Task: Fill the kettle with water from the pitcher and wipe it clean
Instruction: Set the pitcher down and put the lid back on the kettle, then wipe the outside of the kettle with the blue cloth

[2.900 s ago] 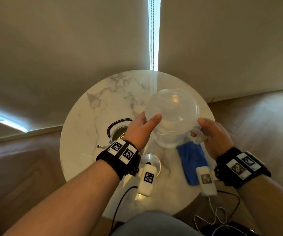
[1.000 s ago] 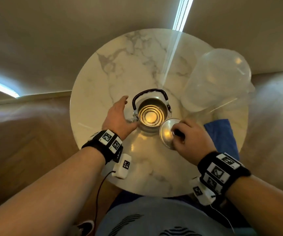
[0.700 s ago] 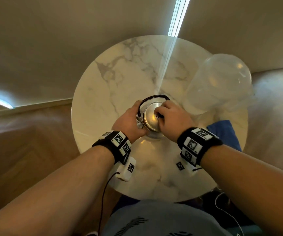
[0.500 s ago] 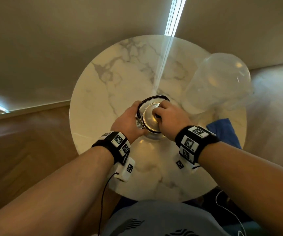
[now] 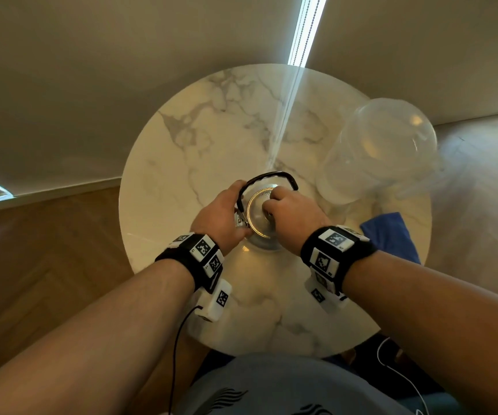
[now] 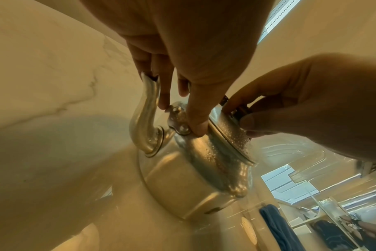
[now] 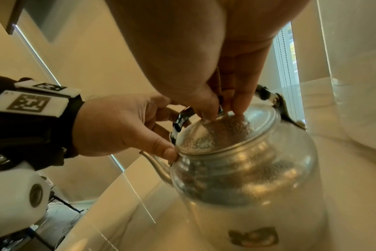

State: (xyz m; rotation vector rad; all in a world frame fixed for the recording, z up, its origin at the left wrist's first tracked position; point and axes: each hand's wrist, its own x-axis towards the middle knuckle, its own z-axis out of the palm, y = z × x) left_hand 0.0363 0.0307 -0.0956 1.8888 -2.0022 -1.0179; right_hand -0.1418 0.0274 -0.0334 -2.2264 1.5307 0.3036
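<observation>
Kettle point(image 5: 264, 235) at the table's point(image 5: 181, 151) middle, pitcher point(image 5: 373, 151) and cloth point(image 5: 391, 235) near its right edge.
Left hand point(image 5: 220, 217) steadies the kettle's shoulder with curled fingers; right hand point(image 5: 292, 217) pinches the knob of the seated lid point(image 7: 225, 132).

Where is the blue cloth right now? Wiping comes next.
In the head view, the folded blue cloth lies at the round marble table's right edge, just beyond the right wrist, below the clear plastic pitcher.

Round marble table point(image 5: 199, 151) carries kettle point(image 5: 267, 244), clear pitcher point(image 5: 373, 154), blue cloth point(image 5: 391, 235).
</observation>
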